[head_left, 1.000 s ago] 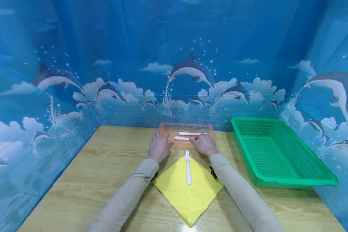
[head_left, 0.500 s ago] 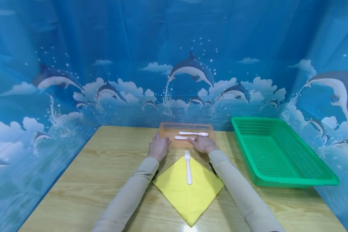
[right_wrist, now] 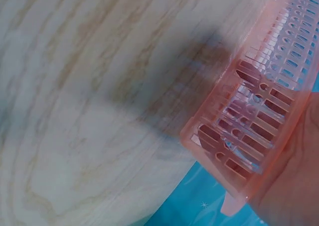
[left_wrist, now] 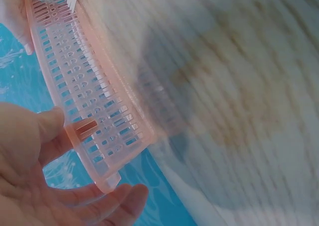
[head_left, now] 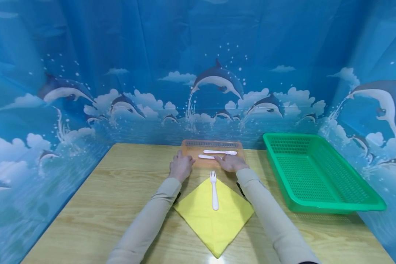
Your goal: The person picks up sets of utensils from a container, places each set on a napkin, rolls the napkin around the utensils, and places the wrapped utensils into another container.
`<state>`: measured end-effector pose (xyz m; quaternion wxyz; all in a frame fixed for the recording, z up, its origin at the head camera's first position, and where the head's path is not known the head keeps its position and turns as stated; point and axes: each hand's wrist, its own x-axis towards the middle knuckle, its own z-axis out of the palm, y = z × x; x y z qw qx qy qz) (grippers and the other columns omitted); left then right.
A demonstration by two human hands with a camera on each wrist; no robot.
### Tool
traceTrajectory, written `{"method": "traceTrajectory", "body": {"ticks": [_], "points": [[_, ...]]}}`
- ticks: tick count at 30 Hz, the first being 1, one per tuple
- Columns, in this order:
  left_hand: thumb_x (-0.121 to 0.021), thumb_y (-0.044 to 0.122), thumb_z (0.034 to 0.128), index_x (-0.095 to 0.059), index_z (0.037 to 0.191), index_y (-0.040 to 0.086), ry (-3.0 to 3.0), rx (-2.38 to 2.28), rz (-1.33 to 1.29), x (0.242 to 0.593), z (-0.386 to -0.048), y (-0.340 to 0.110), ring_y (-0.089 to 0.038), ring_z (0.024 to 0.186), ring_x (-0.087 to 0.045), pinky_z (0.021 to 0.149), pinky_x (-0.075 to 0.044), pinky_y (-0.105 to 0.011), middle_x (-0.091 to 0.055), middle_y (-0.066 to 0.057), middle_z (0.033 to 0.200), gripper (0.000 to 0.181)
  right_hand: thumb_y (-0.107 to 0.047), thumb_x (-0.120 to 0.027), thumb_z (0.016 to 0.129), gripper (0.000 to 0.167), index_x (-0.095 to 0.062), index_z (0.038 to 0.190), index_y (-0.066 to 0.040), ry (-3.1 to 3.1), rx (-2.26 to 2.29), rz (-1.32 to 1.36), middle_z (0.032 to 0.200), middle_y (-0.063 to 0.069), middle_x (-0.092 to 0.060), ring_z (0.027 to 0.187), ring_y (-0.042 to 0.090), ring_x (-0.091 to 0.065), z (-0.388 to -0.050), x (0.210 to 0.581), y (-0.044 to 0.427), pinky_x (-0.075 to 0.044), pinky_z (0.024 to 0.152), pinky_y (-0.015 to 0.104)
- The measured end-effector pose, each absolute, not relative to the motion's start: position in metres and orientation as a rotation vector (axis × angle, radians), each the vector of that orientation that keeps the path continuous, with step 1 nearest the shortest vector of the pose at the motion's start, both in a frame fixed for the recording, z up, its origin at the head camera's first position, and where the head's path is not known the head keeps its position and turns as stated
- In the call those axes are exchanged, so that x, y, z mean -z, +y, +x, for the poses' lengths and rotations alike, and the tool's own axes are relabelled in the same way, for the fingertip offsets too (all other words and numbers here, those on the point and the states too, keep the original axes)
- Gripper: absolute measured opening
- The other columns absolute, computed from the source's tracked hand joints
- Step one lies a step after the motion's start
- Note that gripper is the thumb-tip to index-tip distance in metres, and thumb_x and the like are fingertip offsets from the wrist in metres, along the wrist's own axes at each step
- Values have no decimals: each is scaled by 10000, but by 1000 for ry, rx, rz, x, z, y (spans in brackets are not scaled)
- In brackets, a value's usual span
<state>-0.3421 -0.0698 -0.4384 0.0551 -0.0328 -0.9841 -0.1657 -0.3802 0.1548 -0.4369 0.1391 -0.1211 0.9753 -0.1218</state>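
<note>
My left hand [head_left: 180, 167] grips the left end of a translucent orange slotted basket [head_left: 189, 143]. In the left wrist view the thumb and a finger pinch the basket's rim. Over the right front of the basket, my right hand [head_left: 231, 162] reaches down to the nearer white plastic utensil [head_left: 205, 156]. That utensil's right end is hidden, and whether the fingers pinch it or only touch it is unclear. Behind it lies a second white utensil [head_left: 219, 151]. In the right wrist view, parts of the right hand show darkly through the basket's slots [right_wrist: 247, 72].
A white plastic fork [head_left: 214, 192] lies on a yellow folded napkin [head_left: 214, 231] in front of the basket, tines pointing away. To the right stands a large green basket [head_left: 336, 207]. A blue dolphin-print curtain [head_left: 151, 44] surrounds the wooden table [head_left: 102, 190].
My right hand has shifted slightly forward and down, and the farther utensil's right end has come into sight. The left hand's fingers have drawn in slightly at the rim. The basket stays put.
</note>
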Motion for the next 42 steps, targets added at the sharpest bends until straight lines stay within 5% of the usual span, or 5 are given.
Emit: {"method": "traceTrajectory", "body": {"ticks": [8,12,20,31,42], "points": [[-486,353,1033,-722,1106,161,-2996,489,-99,438,-344,-69,-386,1118,-530,740,-557,-539,-479,-208,1364,312,-582,-166,1028,771,-658,1231,-24,2859,399,-284,1403,199,-546,1263,377,-542,-380,437,154,-395,1103,532],[-492,359,1030,-709,1155,161,-3004,467,-96,438,-344,-69,-384,1119,-533,749,-557,-541,-467,-215,1384,319,-579,-182,1031,766,-727,976,-43,2869,393,-303,1049,175,-702,973,331,-669,-381,439,155,-482,989,500],[-488,362,1031,-705,1173,163,-3013,465,-88,436,-343,-68,-395,1166,-513,759,-558,-546,-457,-219,1403,327,-571,-251,1030,697,-543,577,-128,2898,485,-352,861,141,-646,698,230,-562,-384,442,156,-499,908,485],[-510,358,1023,-722,1128,147,-2987,507,-128,437,-343,-72,-402,1141,-520,715,-560,-543,-479,-233,1380,317,-373,-485,1027,474,-713,843,-1,2963,847,-404,584,20,-530,495,128,-395,-386,445,162,-373,512,281],[-486,363,1032,-697,1199,146,-2985,532,-184,437,-342,-75,-459,1331,-411,824,-543,-609,-401,-253,1479,347,12,-549,957,198,-691,1093,35,3076,1344,-443,1024,201,-722,879,308,-719,-382,443,155,-523,973,472]]}}
